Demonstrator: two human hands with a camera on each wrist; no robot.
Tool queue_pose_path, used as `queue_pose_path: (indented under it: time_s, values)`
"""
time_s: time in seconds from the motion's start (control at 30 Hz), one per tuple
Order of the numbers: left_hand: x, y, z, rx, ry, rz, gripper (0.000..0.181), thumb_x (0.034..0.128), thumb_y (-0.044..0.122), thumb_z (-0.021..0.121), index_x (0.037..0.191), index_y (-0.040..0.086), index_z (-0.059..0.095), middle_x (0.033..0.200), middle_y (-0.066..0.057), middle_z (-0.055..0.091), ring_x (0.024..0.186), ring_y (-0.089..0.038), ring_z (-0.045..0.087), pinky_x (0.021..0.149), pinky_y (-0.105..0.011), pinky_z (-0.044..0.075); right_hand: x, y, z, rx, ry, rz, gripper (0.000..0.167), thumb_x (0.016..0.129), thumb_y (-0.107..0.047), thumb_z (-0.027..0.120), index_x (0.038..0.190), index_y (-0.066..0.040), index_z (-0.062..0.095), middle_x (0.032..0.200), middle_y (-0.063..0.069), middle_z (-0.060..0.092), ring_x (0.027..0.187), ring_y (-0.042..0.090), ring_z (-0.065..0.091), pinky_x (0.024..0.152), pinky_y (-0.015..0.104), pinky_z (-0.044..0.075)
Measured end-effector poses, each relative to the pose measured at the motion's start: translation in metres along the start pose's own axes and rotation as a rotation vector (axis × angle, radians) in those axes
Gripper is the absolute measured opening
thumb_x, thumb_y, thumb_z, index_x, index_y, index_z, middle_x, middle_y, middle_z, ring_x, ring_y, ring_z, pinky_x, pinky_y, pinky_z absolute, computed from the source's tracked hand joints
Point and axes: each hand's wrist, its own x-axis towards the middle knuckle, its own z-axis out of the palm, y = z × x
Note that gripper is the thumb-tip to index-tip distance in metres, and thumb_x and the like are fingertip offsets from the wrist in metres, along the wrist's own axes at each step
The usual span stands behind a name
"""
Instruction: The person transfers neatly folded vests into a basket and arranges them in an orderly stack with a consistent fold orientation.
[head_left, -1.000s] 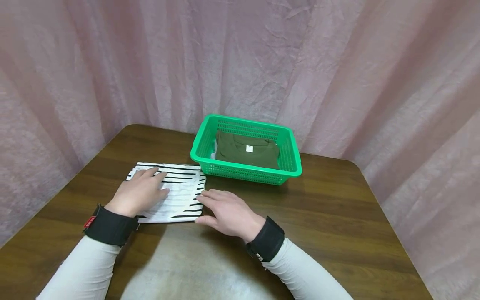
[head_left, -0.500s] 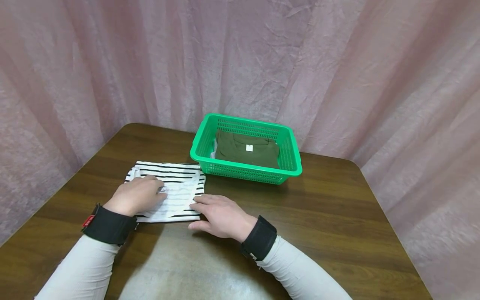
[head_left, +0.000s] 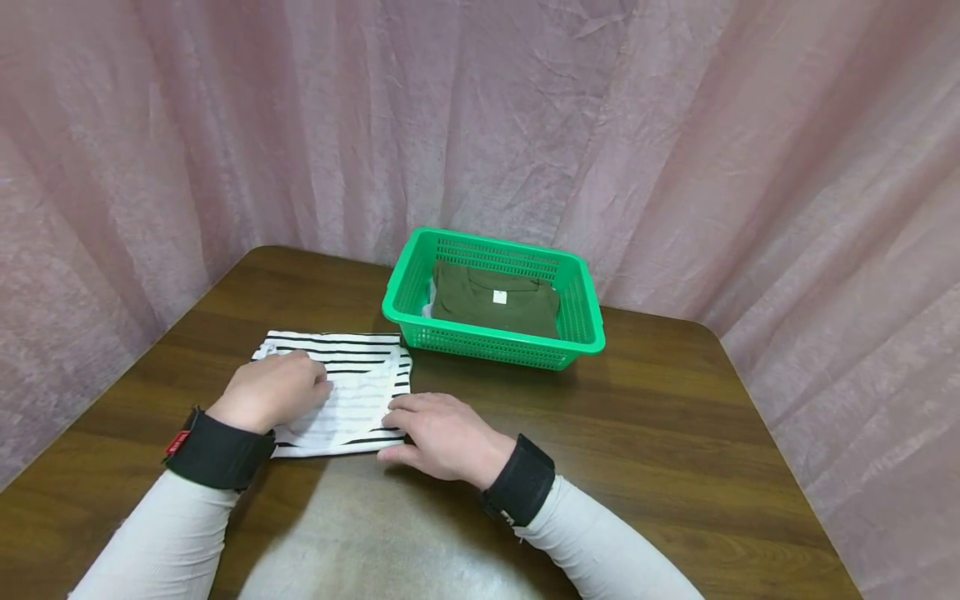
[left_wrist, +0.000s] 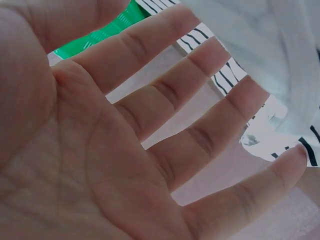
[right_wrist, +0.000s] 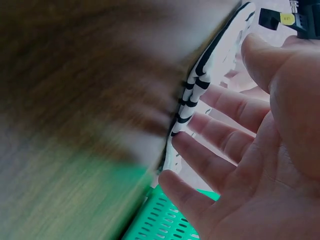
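A folded white garment with black stripes (head_left: 358, 400) lies on the wooden table, left of centre in the head view. My left hand (head_left: 276, 390) rests on its left part. In the left wrist view the left fingers (left_wrist: 187, 145) are spread and fairly straight, their tips against the cloth. At the garment's right edge my right hand (head_left: 448, 437) touches the fabric with extended fingers. The right wrist view shows those fingertips beside the striped folded edge (right_wrist: 192, 95). Neither hand grips anything that I can see.
A green plastic basket (head_left: 495, 339) stands behind and to the right of the garment, close to its far right corner. Inside it lies a folded olive-green shirt (head_left: 487, 304). A pink curtain (head_left: 510, 125) hangs beyond the table (head_left: 660, 417).
The left fingers have drawn back across the cloth towards me. My right hand has shifted slightly left, onto the garment's edge. The garment has slid a little nearer to me.
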Motion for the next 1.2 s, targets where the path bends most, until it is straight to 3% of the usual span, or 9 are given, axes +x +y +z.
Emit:
queue_pose_path:
  time_s: [0.2, 0.47, 0.9, 1.2]
  values:
    - [-0.002, 0.004, -0.001, -0.009, -0.018, -0.01, 0.038, 0.1069, 0.023, 0.061, 0.069, 0.021, 0.063, 0.071, 0.002, 0.053, 0.068, -0.02, 0.05, 0.059, -0.042, 0.04, -0.006, -0.002, 0.0, -0.016, 0.053, -0.035, 0.041, 0.109, -0.052, 0.069, 0.133, -0.019, 0.076, 0.135, -0.005, 0.069, 0.12, 0.012, 0.064, 0.107, 0.029, 0.049]
    - [-0.007, 0.013, -0.003, 0.003, -0.037, -0.015, 0.038, 0.1077, 0.027, 0.064, 0.071, 0.021, 0.063, 0.075, 0.001, 0.057, 0.071, -0.021, 0.052, 0.062, -0.046, 0.044, -0.014, -0.002, -0.001, -0.003, 0.062, -0.045, 0.035, 0.108, -0.05, 0.071, 0.125, -0.02, 0.079, 0.126, -0.006, 0.069, 0.112, 0.012, 0.063, 0.103, 0.029, 0.049]
    - [-0.007, 0.03, 0.001, 0.04, -0.018, 0.045, 0.03, 0.1072, 0.025, 0.066, 0.078, 0.021, 0.073, 0.075, 0.003, 0.06, 0.068, -0.02, 0.052, 0.062, -0.045, 0.044, -0.027, -0.004, -0.004, -0.038, 0.08, -0.046, 0.027, 0.108, -0.047, 0.072, 0.115, -0.023, 0.081, 0.115, -0.008, 0.069, 0.106, 0.013, 0.063, 0.099, 0.031, 0.05]
    - [-0.008, 0.045, 0.007, 0.061, 0.021, 0.111, 0.018, 0.1036, 0.023, 0.07, 0.087, 0.02, 0.077, 0.08, 0.002, 0.067, 0.072, -0.02, 0.06, 0.062, -0.048, 0.048, -0.043, 0.001, -0.004, 0.007, 0.081, -0.028, 0.02, 0.108, -0.044, 0.073, 0.111, -0.025, 0.079, 0.114, -0.009, 0.067, 0.104, 0.014, 0.062, 0.097, 0.033, 0.051]
